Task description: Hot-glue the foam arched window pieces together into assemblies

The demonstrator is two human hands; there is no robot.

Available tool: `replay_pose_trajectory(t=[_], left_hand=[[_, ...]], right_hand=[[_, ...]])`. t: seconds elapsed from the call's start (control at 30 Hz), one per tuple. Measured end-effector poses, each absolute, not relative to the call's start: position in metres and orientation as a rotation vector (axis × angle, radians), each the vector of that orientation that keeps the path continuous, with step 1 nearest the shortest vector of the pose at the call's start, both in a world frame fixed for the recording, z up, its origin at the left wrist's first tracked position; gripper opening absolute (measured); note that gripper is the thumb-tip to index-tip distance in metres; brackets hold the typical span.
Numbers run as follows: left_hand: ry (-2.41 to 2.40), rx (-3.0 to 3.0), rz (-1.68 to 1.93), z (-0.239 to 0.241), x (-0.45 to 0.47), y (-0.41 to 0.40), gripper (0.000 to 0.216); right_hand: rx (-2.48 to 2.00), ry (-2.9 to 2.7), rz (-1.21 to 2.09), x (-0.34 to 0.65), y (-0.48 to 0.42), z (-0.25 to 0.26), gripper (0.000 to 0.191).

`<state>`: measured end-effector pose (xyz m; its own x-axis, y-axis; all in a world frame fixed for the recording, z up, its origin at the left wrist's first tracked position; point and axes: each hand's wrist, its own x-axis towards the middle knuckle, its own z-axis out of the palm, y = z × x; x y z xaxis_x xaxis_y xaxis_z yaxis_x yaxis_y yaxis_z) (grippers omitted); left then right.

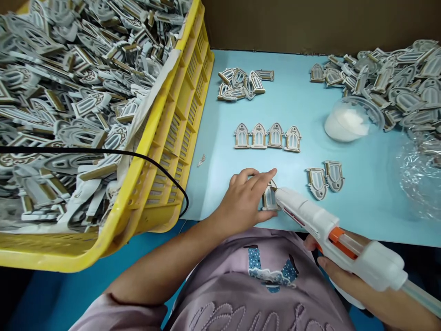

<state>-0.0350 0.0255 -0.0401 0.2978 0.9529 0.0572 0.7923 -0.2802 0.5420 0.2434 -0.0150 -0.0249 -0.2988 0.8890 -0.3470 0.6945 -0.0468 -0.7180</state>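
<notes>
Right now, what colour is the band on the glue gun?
Orange band on a white glue gun; the head view shows it best.

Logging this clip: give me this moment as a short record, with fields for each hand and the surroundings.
left hand: left hand, fingers and thumb either side of a small grey-and-tan arched window piece
right hand: right hand gripping a white hot glue gun, its nozzle beside that piece
nearby: four arched window pieces in a row
surroundings: yellow plastic crate heaped with similar pieces; light blue tabletop; clear plastic bowl of white material; black cable
</notes>
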Motion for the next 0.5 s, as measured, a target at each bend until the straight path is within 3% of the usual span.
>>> replay_pose_trajectory(t=[0.1, 0.3, 0.5], left_hand=[[1.563, 2.156, 0.547, -0.042, -0.034, 0.024, 0.1], [1.553, 2.142, 0.579, -0.044, -0.036, 0.024, 0.097], [1.548, 2.137, 0.593, -0.046, -0.037, 0.023, 0.1]], right_hand=[[-1.722, -1.995, 1.227, 0.241, -0.017, -0.025, 0.032], [-1.824, -1.9, 1.269, 0.227, -0.019, -0.004, 0.025], [-1.891, -1.741, 1.311, 0.253, -0.019, -0.048, 0.041]])
